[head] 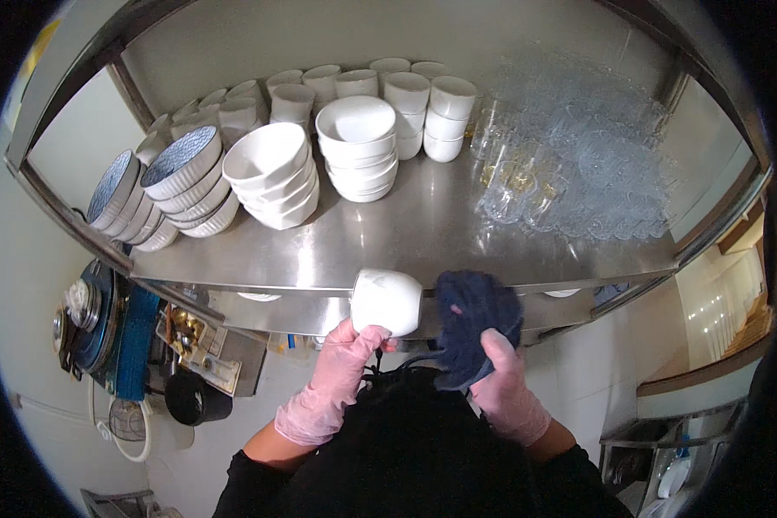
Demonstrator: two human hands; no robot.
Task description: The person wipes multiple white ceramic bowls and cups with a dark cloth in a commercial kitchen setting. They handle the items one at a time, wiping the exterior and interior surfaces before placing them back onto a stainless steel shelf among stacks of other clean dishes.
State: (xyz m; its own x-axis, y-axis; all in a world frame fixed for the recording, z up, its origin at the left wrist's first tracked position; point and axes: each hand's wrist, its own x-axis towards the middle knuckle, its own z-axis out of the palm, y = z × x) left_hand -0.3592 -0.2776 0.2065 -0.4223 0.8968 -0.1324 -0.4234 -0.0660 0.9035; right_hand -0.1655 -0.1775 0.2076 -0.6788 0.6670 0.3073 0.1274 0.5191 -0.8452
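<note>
My left hand (343, 356), in a pink glove, grips a white ceramic cup (386, 303) low on its side, just in front of the steel shelf's edge. The cup is tilted, and its mouth cannot be made out. In my right hand (506, 382), gloved the same way, a dark blue cloth (476, 324) hangs bunched beside the cup, apart from it. The thumb lies over the cloth; the other fingers are mostly hidden behind it.
On the steel shelf (421, 239) stand stacked white bowls (360, 152), blue-patterned bowls (188, 175), stacked white cups (450, 123) and many clear glass mugs (576, 175). A lower shelf (324, 314) runs beneath. A black pot (194, 396) sits at lower left, near a metal tray of utensils (184, 330).
</note>
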